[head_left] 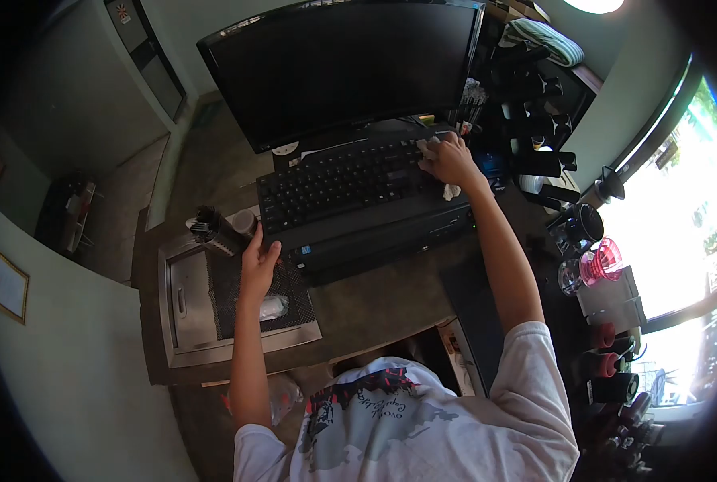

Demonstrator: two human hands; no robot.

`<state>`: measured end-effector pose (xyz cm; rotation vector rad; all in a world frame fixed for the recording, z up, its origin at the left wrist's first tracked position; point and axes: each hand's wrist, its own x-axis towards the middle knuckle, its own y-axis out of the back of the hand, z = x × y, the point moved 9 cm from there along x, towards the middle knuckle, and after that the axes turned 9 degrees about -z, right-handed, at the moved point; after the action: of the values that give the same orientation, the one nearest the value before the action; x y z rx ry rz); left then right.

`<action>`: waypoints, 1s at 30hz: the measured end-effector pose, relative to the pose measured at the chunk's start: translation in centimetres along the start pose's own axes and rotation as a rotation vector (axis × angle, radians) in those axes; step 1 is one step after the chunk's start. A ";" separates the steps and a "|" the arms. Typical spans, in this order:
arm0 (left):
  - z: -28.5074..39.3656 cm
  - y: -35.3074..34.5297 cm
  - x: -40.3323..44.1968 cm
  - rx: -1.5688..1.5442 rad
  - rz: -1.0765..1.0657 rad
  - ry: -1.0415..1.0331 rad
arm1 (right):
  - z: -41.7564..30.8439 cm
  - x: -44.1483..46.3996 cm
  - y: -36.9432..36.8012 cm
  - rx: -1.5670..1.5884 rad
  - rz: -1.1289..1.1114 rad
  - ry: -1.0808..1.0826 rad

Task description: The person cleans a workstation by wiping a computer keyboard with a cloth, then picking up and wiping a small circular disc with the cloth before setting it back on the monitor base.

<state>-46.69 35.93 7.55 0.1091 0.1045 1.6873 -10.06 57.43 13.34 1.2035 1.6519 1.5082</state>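
A black keyboard (338, 186) lies on top of a flat black computer case (382, 241) in front of the monitor. My left hand (258, 269) is at the keyboard's near left corner, index finger along its left edge and thumb at the front. Over the keyboard's far right end, my right hand (452, 163) is closed on a crumpled pale cloth (451, 192). Bits of the cloth stick out past the fingertips and below the palm. It appears to press on the keys there.
A large dark monitor (342, 68) stands behind. At left, a steel sink tray (185, 301) has a black mesh mat, a small white bundle (273, 307) and a dark holder (216, 231) beside a cup (244, 222). Along the right are black dispensers (539, 163) and a pink dripper (601, 261).
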 end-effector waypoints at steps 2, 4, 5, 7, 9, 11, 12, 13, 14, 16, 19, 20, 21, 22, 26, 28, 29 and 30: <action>-0.1 0.1 0.2 0.018 -0.010 0.002 | -1.1 -1.2 1.2 0.026 0.050 -0.050; -0.3 0.0 0.1 0.028 -0.018 0.005 | -1.3 -2.8 2.6 0.072 0.148 -0.157; -0.3 0.0 0.1 0.028 -0.014 0.001 | -1.4 -3.1 2.5 0.073 0.149 -0.159; -0.3 0.1 0.2 0.029 -0.008 -0.005 | -1.6 -3.7 2.5 0.066 0.169 -0.137; -0.2 -0.1 0.3 0.031 -0.009 -0.009 | -1.7 -4.5 2.4 0.060 0.178 -0.127; 0.0 -0.1 0.2 0.035 -0.001 -0.018 | -1.7 -5.7 2.6 0.080 0.192 -0.125; 0.1 -0.1 0.1 0.034 0.001 -0.018 | -1.8 -6.3 2.8 0.090 0.201 -0.123; 0.1 -0.1 0.0 0.036 0.004 -0.009 | -2.1 -7.0 2.9 0.089 0.200 -0.122; 0.1 -0.1 0.0 0.038 0.007 -0.001 | -2.3 -7.9 3.1 0.103 0.195 -0.130; 0.0 -0.1 0.0 0.037 0.014 0.005 | -2.9 -9.6 3.3 0.131 0.185 -0.145; 0.2 -0.1 0.0 0.052 0.012 -0.022 | -3.9 -12.1 3.0 0.128 0.184 -0.132; 0.2 -0.1 -0.1 0.052 0.015 -0.023 | -4.0 -12.4 3.0 0.128 0.185 -0.126; 0.0 -0.2 -0.1 0.056 0.014 -0.006 | -3.7 -12.4 2.9 0.128 0.186 -0.122; -0.1 -0.1 0.0 0.062 0.013 0.010 | -3.3 -12.5 3.0 0.142 0.217 -0.096; -0.2 0.1 0.0 0.062 0.016 0.020 | -2.3 -10.7 3.6 0.246 0.348 -0.046; -0.2 -0.2 0.0 0.058 0.008 0.018 | -1.7 -9.4 4.7 0.397 0.487 -0.057; -0.1 -0.3 -0.1 0.053 0.002 0.010 | -2.0 -9.2 4.6 0.396 0.489 -0.062; 0.1 -0.3 -0.1 0.049 -0.002 0.001 | -2.7 -8.5 4.0 0.294 0.394 -0.081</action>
<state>-46.32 35.89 7.59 0.1448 0.1462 1.6837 -8.06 48.41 16.51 1.8122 1.6917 1.4448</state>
